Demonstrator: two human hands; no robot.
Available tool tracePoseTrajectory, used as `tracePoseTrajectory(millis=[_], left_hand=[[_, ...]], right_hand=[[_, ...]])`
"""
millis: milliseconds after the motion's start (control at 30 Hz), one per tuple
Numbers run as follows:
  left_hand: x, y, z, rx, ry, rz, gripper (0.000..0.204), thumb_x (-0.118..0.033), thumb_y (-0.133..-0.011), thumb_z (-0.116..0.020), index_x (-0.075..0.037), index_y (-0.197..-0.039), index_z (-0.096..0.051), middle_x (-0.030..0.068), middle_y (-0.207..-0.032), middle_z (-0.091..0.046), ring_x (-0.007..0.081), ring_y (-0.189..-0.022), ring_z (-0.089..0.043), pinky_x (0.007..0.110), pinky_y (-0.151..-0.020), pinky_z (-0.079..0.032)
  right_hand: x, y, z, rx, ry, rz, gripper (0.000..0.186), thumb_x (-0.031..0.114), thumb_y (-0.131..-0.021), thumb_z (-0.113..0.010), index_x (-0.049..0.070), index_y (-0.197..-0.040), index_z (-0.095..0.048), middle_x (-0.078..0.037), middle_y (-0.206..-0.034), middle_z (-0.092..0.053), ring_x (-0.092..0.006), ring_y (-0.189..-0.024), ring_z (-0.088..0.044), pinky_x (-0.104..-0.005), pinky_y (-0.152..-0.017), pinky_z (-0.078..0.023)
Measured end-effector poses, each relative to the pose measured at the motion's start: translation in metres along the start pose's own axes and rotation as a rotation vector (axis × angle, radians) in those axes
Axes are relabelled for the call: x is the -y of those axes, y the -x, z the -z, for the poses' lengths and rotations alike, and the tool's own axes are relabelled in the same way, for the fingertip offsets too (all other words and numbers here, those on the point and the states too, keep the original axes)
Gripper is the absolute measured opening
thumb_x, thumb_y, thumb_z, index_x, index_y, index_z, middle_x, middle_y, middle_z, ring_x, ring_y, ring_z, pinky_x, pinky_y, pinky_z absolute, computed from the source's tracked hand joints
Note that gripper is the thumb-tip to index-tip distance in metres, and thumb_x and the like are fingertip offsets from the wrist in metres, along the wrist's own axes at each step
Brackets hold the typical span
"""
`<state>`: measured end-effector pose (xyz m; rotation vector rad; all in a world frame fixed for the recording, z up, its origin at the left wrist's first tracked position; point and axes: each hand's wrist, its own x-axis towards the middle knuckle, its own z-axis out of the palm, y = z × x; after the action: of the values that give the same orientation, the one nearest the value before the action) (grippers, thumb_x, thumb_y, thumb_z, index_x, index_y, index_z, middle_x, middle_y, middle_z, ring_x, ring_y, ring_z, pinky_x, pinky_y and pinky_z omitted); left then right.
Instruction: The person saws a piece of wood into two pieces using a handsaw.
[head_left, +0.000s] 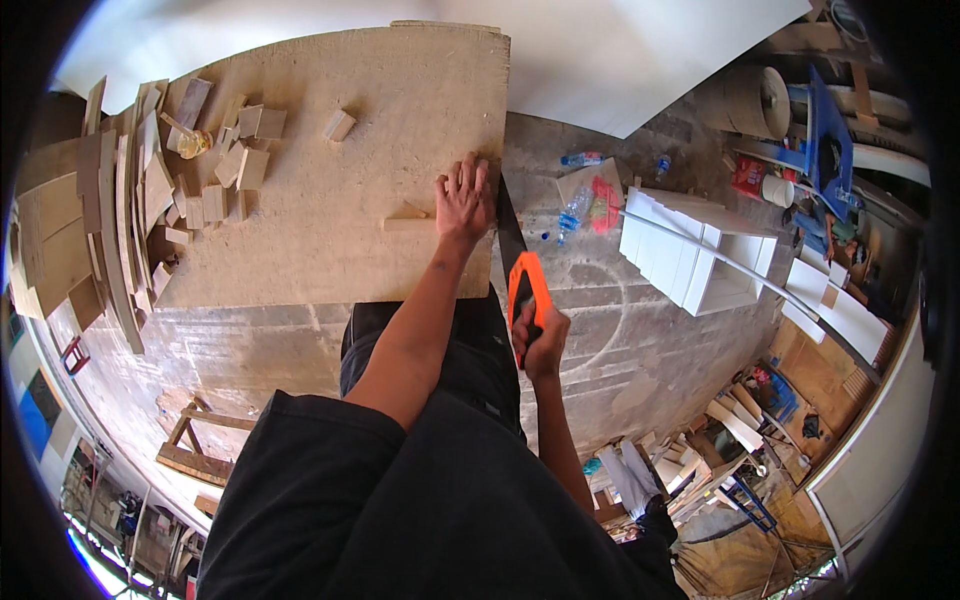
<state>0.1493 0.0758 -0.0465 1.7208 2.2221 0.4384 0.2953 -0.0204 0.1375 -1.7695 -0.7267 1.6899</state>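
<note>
A handsaw (528,295) with an orange and black handle is in my right hand (545,345), fingers wrapped round its grip. Its dark blade points away from me, close along the right edge of the wooden table (330,260). My left hand (465,205) bears down near that same edge, fingers bent and pointing forward. Under it lies a thin wooden strip (408,224), partly covered by the palm. A small wood sliver (415,208) rests beside the strip. Where the blade meets the wood is hard to make out.
Cut wood blocks (240,165) and long boards (125,220) crowd the table's left side, with a single block (340,125) farther in. On the floor at right are plastic bottles (575,212) and a white cabinet (690,250). Wood scraps (735,420) lie at lower right.
</note>
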Motion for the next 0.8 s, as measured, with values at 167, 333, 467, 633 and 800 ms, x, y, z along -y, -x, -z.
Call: tracePoseTrajectory(millis=[167, 333, 467, 633, 800], left_hand=[[0.004, 0.003, -0.004, -0.011, -0.018, 0.004, 0.046, -0.024, -0.093, -0.05, -0.013, -0.138, -0.049, 0.0059, -0.147, -0.045, 0.0247, -0.131, -0.045, 0.046, -0.104, -0.035], [0.0, -0.001, -0.001, -0.006, -0.001, 0.002, 0.045, -0.024, -0.094, -0.049, -0.013, -0.138, -0.05, 0.0058, -0.147, -0.045, 0.0252, -0.131, -0.045, 0.046, -0.104, -0.035], [0.003, 0.0, -0.003, -0.015, 0.051, 0.006, 0.047, -0.023, -0.093, -0.05, -0.015, -0.139, -0.046, 0.0059, -0.146, -0.044, 0.027, -0.132, -0.044, 0.048, -0.105, -0.033], [0.005, 0.002, -0.009, -0.023, 0.011, -0.006, 0.048, -0.023, -0.092, -0.05, -0.015, -0.14, -0.046, 0.006, -0.148, -0.044, 0.0268, -0.131, -0.044, 0.049, -0.105, -0.033], [0.002, 0.002, -0.002, 0.006, -0.044, -0.007, 0.05, -0.025, -0.092, -0.052, -0.013, -0.14, -0.048, 0.0051, -0.15, -0.043, 0.0234, -0.134, -0.042, 0.046, -0.104, -0.034]], right_hand=[[-0.001, 0.0, -0.001, 0.081, 0.07, -0.025, 0.047, 0.05, -0.099, -0.036, 0.007, -0.082, -0.045, -0.002, -0.057, -0.039, -0.0115, -0.044, -0.035, -0.0264, -0.041, -0.03], [-0.004, 0.001, 0.005, 0.056, -0.002, -0.047, 0.046, 0.048, -0.099, -0.034, 0.008, -0.08, -0.046, -0.002, -0.057, -0.04, -0.0118, -0.044, -0.037, -0.0268, -0.04, -0.03], [-0.011, 0.001, -0.012, -0.006, 0.052, 0.007, 0.045, 0.044, -0.098, -0.035, 0.005, -0.079, -0.046, -0.002, -0.056, -0.04, -0.0114, -0.044, -0.038, -0.0265, -0.04, -0.03], [-0.001, 0.023, 0.001, -0.067, -0.042, -0.049, 0.042, 0.037, -0.097, -0.035, 0.005, -0.075, -0.049, -0.001, -0.053, -0.043, -0.0101, -0.04, -0.038, -0.0252, -0.039, -0.029], [-0.01, 0.004, 0.001, 0.011, 0.01, -0.04, 0.045, 0.046, -0.098, -0.037, 0.007, -0.077, -0.046, -0.001, -0.054, -0.041, -0.0112, -0.041, -0.037, -0.0267, -0.04, -0.03]])
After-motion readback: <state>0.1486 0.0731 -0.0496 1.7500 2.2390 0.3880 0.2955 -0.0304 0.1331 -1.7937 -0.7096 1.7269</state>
